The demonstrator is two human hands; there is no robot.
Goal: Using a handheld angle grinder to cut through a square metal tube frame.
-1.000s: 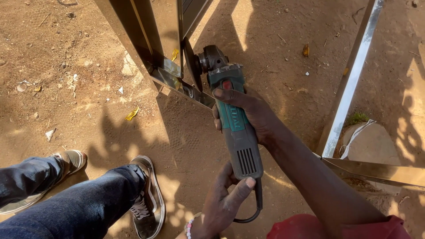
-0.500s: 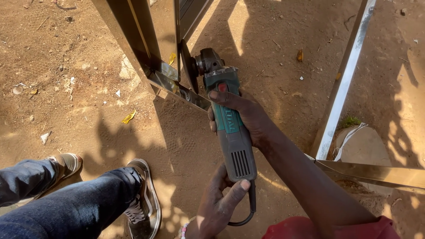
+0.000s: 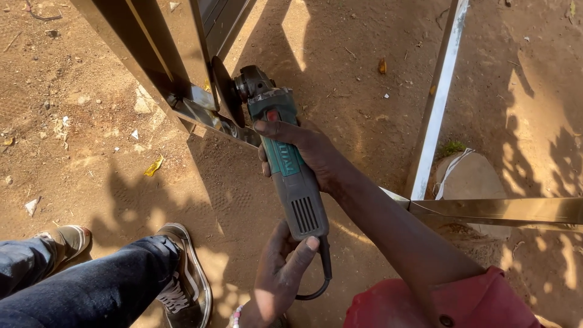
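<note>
My right hand [image 3: 311, 153] is wrapped around the teal and grey body of an angle grinder [image 3: 302, 209]. My left hand [image 3: 278, 274] grips the grinder's rear end by the black cable, with the thumb on the housing. The grinder's dark disc [image 3: 223, 91] stands on edge against the corner joint of a brown metal frame [image 3: 176, 61] that lies on the dirt ground. Shiny bare metal shows at that joint.
A long metal bar [image 3: 438, 103] runs up the right side and meets a horizontal bar [image 3: 504, 210] resting near a pale stone [image 3: 470, 179]. At lower left lie a person's legs in jeans, with a sneaker [image 3: 189, 273]. Loose litter dots the dirt.
The grinder and both hands have shifted a little lower and left along the frame joint. My left thumb has come up onto the grinder's rear.
</note>
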